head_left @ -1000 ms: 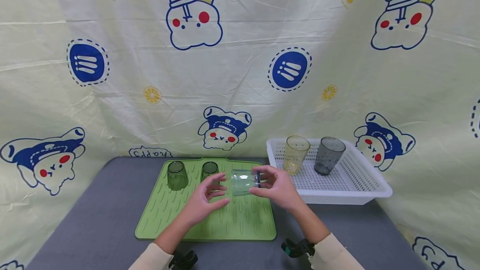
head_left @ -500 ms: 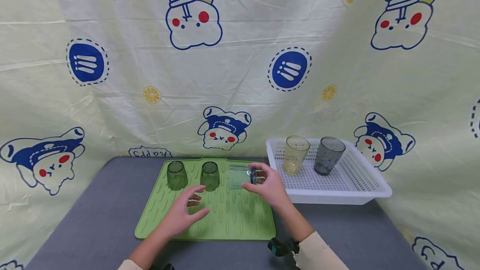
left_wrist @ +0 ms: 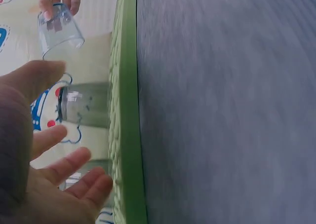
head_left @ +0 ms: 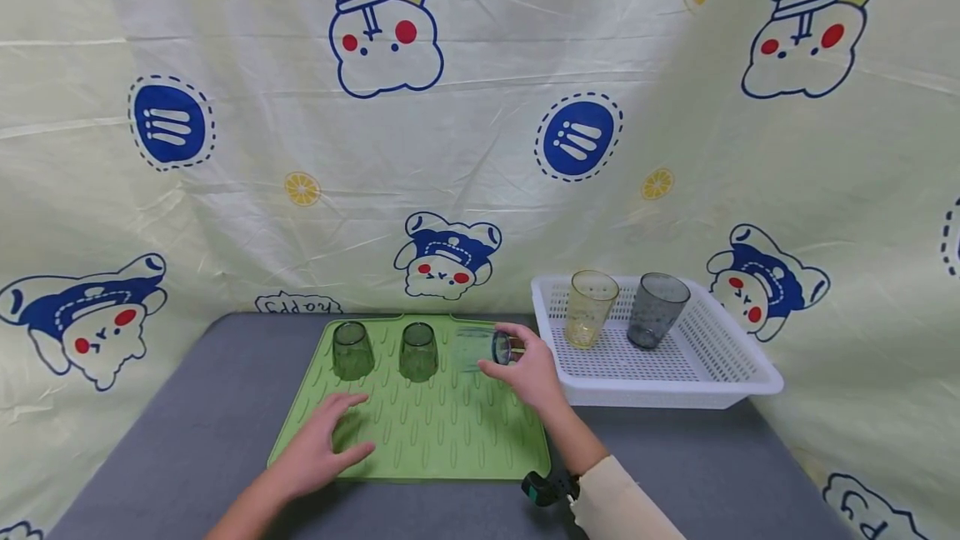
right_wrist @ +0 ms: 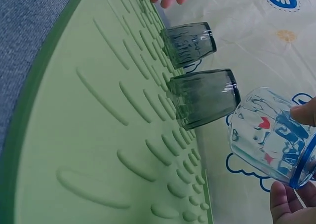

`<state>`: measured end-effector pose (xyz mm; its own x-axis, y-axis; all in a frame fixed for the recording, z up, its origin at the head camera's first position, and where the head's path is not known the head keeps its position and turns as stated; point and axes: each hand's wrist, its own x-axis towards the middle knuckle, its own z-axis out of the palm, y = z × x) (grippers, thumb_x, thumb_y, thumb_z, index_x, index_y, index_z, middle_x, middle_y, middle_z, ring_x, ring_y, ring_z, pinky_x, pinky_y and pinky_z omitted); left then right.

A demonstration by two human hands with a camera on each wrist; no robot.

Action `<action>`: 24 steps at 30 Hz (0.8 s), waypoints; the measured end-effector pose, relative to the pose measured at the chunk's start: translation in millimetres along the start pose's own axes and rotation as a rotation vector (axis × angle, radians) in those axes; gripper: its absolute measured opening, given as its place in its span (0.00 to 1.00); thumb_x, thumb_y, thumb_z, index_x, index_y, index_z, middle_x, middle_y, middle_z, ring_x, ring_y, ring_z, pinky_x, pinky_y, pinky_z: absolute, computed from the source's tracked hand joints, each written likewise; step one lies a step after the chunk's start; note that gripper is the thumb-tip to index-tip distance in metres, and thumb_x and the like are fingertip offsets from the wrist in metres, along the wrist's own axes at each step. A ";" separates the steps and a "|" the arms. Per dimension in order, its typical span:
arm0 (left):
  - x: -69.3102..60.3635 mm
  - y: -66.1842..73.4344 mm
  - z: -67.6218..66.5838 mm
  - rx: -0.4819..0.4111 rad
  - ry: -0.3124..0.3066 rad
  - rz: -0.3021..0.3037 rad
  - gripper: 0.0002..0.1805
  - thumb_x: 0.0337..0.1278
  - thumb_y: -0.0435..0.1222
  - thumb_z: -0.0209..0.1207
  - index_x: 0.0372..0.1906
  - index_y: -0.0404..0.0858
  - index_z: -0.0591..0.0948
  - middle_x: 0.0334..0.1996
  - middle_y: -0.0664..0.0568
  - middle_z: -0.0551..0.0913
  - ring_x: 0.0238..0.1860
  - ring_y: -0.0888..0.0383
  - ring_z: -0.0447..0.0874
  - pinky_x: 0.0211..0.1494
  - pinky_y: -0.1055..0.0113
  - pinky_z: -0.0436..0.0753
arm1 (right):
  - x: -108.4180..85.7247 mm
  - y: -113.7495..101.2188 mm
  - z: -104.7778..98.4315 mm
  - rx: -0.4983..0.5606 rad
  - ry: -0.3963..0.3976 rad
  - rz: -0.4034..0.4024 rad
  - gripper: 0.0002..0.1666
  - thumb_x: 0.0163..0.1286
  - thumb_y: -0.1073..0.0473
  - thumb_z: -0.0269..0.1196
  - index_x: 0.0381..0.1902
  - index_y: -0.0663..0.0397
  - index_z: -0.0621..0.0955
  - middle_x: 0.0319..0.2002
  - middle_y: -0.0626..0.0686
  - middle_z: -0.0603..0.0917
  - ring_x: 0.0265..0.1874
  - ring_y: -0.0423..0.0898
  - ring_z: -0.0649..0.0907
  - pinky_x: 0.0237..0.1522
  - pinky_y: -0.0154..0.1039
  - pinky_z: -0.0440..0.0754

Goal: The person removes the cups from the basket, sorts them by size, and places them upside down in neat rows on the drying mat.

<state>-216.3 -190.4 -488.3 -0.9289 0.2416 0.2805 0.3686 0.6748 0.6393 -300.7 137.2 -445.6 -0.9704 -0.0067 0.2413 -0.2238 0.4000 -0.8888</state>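
A clear bluish drinking glass (head_left: pixel 478 348) lies on its side in the air over the back right of the green drying mat (head_left: pixel 450 440). My right hand (head_left: pixel 531 367) grips it by its thick base, between thumb and fingers; its mouth points left. In the right wrist view the same glass (right_wrist: pixel 269 132) shows a blue-edged base. Two dark grey-green glasses, the left one (head_left: pixel 352 351) and the middle one (head_left: pixel 418 352), stand upside down on the mat. Over the mat's front left my left hand (head_left: pixel 318 444) holds nothing, thumb and fingers spread apart.
A white perforated basket (head_left: pixel 675 394) stands right of the mat. Inside it are a yellow-tinted glass (head_left: pixel 591 311) and a grey glass (head_left: pixel 657 312), both mouth up. A grey cloth (head_left: pixel 195 423) covers the table, and a printed curtain (head_left: pixel 480 148) hangs behind.
My left hand has drawn away from the clear glass, toward the front left. My right hand, with the glass, has shifted slightly back and left.
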 end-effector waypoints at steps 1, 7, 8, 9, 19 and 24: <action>-1.6 -1.5 -2.5 0.023 -0.003 0.003 0.38 0.54 0.46 0.74 0.68 0.36 0.75 0.62 0.45 0.77 0.64 0.42 0.77 0.65 0.42 0.79 | 0.6 -0.4 1.3 -0.006 0.000 -0.007 0.39 0.55 0.57 0.80 0.64 0.52 0.80 0.57 0.58 0.83 0.56 0.55 0.82 0.57 0.52 0.85; -11.0 -12.3 -17.3 0.125 -0.014 0.005 0.40 0.52 0.49 0.75 0.69 0.37 0.75 0.63 0.42 0.75 0.66 0.38 0.73 0.65 0.36 0.76 | 5.4 -1.7 8.9 -0.068 0.016 -0.053 0.39 0.54 0.58 0.80 0.64 0.54 0.80 0.53 0.58 0.85 0.54 0.55 0.83 0.55 0.52 0.85; -12.5 -14.8 -19.7 0.147 -0.011 0.006 0.41 0.52 0.49 0.75 0.68 0.37 0.75 0.63 0.42 0.75 0.66 0.37 0.72 0.64 0.35 0.76 | 6.6 -1.0 10.4 -0.083 0.019 -0.060 0.39 0.54 0.58 0.80 0.64 0.54 0.80 0.54 0.58 0.85 0.54 0.55 0.83 0.55 0.51 0.85; -14.1 -17.1 -22.1 0.172 -0.007 0.007 0.41 0.51 0.50 0.75 0.68 0.37 0.76 0.63 0.41 0.75 0.65 0.36 0.72 0.63 0.34 0.75 | 7.6 -0.7 11.8 -0.097 0.022 -0.062 0.39 0.54 0.58 0.80 0.64 0.53 0.80 0.54 0.57 0.85 0.53 0.54 0.83 0.54 0.51 0.85; -23.7 -39.7 -41.0 0.318 -0.035 -0.040 0.46 0.48 0.57 0.74 0.70 0.38 0.74 0.66 0.34 0.72 0.66 0.28 0.67 0.62 0.25 0.69 | 18.2 6.4 18.4 -0.151 0.026 -0.086 0.39 0.53 0.56 0.79 0.65 0.50 0.80 0.61 0.55 0.83 0.60 0.56 0.81 0.58 0.57 0.82; -26.9 -45.7 -47.2 0.334 -0.067 -0.059 0.52 0.44 0.61 0.74 0.72 0.37 0.72 0.68 0.31 0.70 0.67 0.25 0.66 0.59 0.22 0.69 | 24.3 11.3 21.0 -0.172 0.028 -0.089 0.40 0.52 0.55 0.79 0.65 0.49 0.80 0.62 0.55 0.81 0.63 0.56 0.80 0.63 0.58 0.79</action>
<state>-206.5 -260.7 -491.3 -0.9526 0.2335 0.1952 0.2929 0.8775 0.3799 -328.7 122.4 -458.0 -0.9440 -0.0244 0.3289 -0.2874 0.5501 -0.7841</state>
